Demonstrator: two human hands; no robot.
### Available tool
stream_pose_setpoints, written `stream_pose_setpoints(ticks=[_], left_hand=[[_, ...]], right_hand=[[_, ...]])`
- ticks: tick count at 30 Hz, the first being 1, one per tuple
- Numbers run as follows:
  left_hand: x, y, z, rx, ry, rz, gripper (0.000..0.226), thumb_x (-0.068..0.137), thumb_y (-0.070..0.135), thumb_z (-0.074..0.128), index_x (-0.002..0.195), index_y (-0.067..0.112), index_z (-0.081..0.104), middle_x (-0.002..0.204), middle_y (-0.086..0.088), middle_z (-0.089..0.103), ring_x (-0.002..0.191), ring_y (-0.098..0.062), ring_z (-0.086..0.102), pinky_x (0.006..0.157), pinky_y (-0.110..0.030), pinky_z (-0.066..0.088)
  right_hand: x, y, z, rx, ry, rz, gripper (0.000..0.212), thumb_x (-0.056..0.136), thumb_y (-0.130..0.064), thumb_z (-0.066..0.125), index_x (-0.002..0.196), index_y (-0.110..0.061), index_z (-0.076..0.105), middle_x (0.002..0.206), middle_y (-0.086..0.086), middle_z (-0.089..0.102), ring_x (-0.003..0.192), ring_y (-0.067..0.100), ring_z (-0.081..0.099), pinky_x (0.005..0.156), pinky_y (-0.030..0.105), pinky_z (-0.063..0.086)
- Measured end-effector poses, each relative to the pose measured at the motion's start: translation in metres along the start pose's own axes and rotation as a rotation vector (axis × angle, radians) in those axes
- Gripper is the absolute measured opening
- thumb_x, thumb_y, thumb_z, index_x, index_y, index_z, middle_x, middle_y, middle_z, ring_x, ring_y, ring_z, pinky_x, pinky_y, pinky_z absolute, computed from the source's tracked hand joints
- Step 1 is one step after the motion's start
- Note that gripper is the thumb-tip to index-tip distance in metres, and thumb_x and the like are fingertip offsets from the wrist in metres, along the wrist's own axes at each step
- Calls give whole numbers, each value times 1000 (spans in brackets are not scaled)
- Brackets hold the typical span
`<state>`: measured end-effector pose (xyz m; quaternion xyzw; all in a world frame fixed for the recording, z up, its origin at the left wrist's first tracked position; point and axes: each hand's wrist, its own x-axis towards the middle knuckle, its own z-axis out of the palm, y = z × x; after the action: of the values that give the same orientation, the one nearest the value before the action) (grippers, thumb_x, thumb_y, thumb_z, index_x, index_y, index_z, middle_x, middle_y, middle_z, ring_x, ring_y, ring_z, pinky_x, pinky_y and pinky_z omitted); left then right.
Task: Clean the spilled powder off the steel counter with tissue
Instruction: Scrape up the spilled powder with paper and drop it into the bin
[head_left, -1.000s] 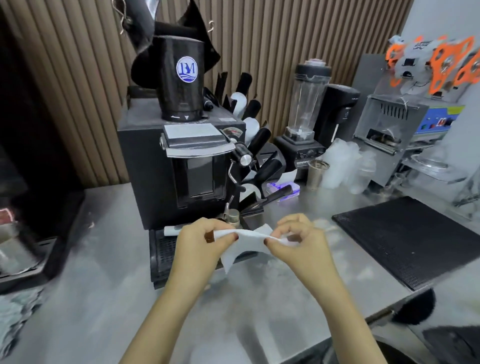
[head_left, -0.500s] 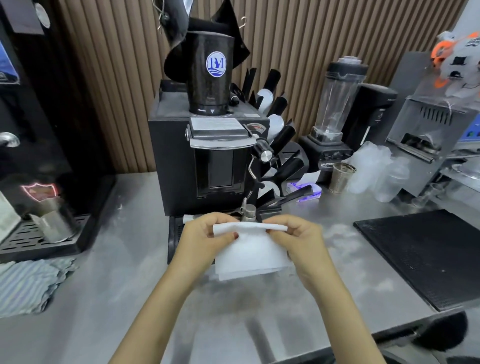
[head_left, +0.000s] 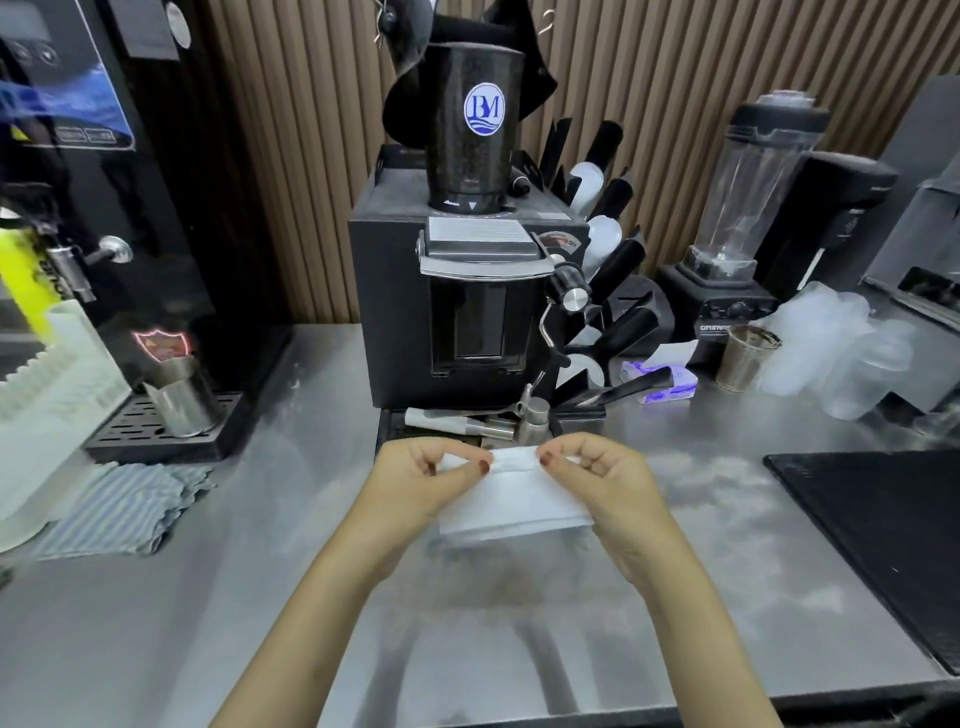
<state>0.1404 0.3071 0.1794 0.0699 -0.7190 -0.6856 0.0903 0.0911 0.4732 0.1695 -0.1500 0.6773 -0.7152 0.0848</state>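
We hold a folded tissue (head_left: 511, 499) above the counter (head_left: 260, 597), left hand (head_left: 415, 480) and right hand (head_left: 602, 478) each pinching its top edge; powder (head_left: 711, 493) lies right

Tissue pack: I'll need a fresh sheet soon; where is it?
In the head view, right of centre, the tissue pack lies on the steel counter between the black coffee machine and the metal mesh cup, in front of the blender.
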Motion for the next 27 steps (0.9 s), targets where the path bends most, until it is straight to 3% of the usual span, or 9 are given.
stream_pose_setpoints(ticks=[4,9,12,16,21,24,27], left_hand=[[-2,-10,-6,22,99,-19,29,74,-3,69,61,22,72,68,10,68,64,-2,60,56,-9,44],[-8,-20,-10,-24,208,-42,29,72,-5,70,61,22,69,70,5,64,63,-11,56,56,-17,44],[-14,-22,-12,-38,253,-38,25,72,-6,70,68,19,67,65,11,64,59,-7,56,53,-13,44],[-15,-28,-14,-23,301,-48,25,71,-5,71,75,18,66,67,7,65,61,-10,56,59,-20,45],[-6,-28,-19,4,283,-15,23,71,-6,70,63,16,68,56,8,65,57,-10,56,57,-21,43],[-4,-27,-23,22,267,6,25,72,-6,69,60,16,68,55,8,64,55,-7,56,54,-18,43],[-5,-28,-26,14,276,17,23,72,-8,68,61,13,67,54,8,64,54,-4,56,52,-14,44]], right_hand=[[6,7,11,-40,12,2,27,76,6,66,67,-19,64,49,-12,60,47,1,49,46,11,38],[11,12,19,34,-44,25,34,78,12,62,86,-21,64,74,-5,70,63,3,62,58,13,49],[12,14,23,9,-66,35,29,78,10,62,81,-19,65,77,-1,68,63,4,62,57,12,49],[13,18,25,-21,-75,35,28,79,9,62,73,-18,65,63,-9,68,55,-2,59,52,10,45],[21,18,24,-40,-126,13,31,82,11,57,66,-16,58,46,-12,58,43,-3,45,42,9,33],[23,17,26,-39,-148,13,30,83,10,55,69,-16,59,47,-13,58,44,-2,46,41,9,33],[24,20,31,-74,-159,14,29,85,5,56,74,-20,66,61,-11,66,58,0,56,52,12,42]])
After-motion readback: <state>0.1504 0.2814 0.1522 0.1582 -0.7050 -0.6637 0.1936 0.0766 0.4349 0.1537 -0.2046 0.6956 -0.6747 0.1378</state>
